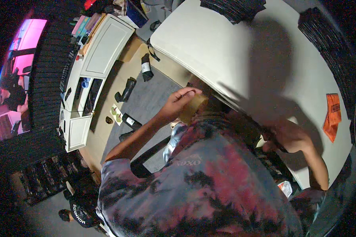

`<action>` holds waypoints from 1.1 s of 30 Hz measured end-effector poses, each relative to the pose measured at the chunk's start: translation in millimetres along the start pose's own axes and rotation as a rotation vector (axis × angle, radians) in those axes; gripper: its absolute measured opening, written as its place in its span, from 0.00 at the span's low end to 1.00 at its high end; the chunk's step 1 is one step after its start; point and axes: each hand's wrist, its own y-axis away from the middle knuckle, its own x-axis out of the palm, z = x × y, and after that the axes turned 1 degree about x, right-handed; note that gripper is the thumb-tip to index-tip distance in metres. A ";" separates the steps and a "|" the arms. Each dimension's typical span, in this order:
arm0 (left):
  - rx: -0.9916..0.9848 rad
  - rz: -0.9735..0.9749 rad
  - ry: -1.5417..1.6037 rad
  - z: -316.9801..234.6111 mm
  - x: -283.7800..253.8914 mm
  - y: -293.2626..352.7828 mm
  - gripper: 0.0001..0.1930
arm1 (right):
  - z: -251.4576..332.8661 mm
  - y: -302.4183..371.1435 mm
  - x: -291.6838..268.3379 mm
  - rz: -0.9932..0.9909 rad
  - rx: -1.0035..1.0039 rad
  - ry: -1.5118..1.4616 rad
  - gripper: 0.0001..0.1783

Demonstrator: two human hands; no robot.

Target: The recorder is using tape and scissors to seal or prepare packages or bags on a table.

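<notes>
My left hand (178,103) is raised near my chest, its fingers closed around a tan, roll-like object (194,107) at the near edge of the white table (225,51). In the shadow of my body, my right hand (289,136) rests at the table's edge beside something dark; I cannot make out its grip. My tie-dye shirt (201,185) hides whatever lies below both hands.
An orange pouch (332,116) lies on the table's right side. Dark stacks (233,8) (328,35) sit at its far edge. On the grey rug, left, are black bottles (146,68) (130,120), near a white cabinet (103,43). Another person (79,213) is lower left.
</notes>
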 end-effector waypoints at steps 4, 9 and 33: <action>0.007 0.013 0.003 3.2 -1.2 -3.5 0.15 | 4.3 -13.6 3.1 0.066 0.070 -0.037 0.31; 0.015 0.025 -0.061 -5.2 0.0 -0.4 0.17 | 3.9 -29.2 7.3 0.050 0.080 -0.035 0.36; -0.016 0.028 0.021 -5.7 1.6 -0.6 0.15 | 11.0 -63.8 -0.4 0.030 0.115 -0.169 0.40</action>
